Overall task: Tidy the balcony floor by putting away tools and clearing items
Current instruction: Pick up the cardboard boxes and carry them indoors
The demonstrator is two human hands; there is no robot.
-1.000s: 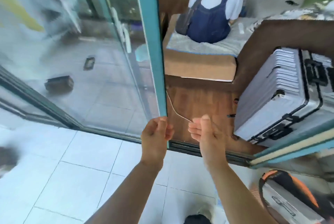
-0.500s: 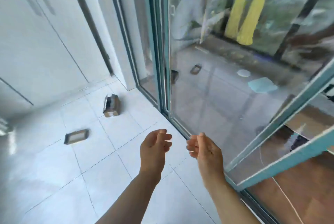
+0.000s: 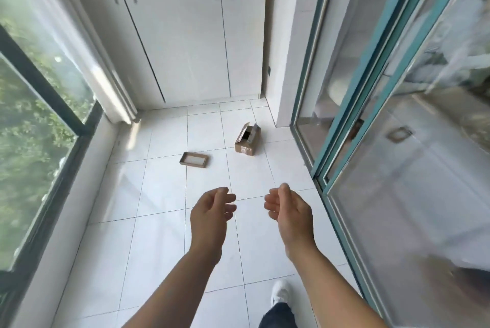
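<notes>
A small brown cardboard box (image 3: 248,139) stands on the white tiled floor (image 3: 159,235), its top flap open. To its left lies a shallow cardboard lid (image 3: 193,160), flat on the tiles. My left hand (image 3: 212,215) and my right hand (image 3: 289,211) hover side by side in front of me, well short of both cardboard pieces. Both hands are empty, fingers loosely curled and apart, palms facing each other.
White cabinet doors (image 3: 185,30) close the far end. A teal-framed sliding glass door (image 3: 376,105) runs along the right, a dark-framed window (image 3: 39,105) along the left. My foot in a white shoe (image 3: 281,293) is on the tiles below my right arm.
The view has swung left from the sliding door and the room behind it to the balcony's far end. My hands let go of the door edge and now hang free.
</notes>
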